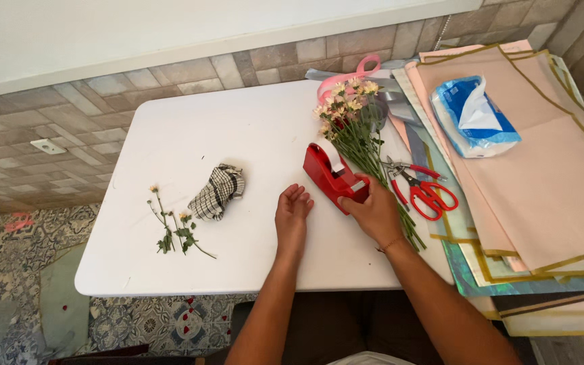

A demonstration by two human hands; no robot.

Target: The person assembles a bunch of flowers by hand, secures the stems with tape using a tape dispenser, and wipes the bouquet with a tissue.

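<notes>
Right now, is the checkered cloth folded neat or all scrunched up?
Scrunched up. The checkered cloth lies in a wrinkled, bunched heap on the white table, not flat or squared.

Single head view, looking steeply down, close over white table (190,135).

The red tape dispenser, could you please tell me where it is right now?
In the head view, the red plastic tape dispenser sits on the white table, right of centre, under the right hand, beside the bunch of flowers.

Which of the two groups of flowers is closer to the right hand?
The large bunch of flowers, whose stems run under the right hand beside the red tape dispenser. The small loose sprigs lie far left, past the checkered cloth.
</notes>
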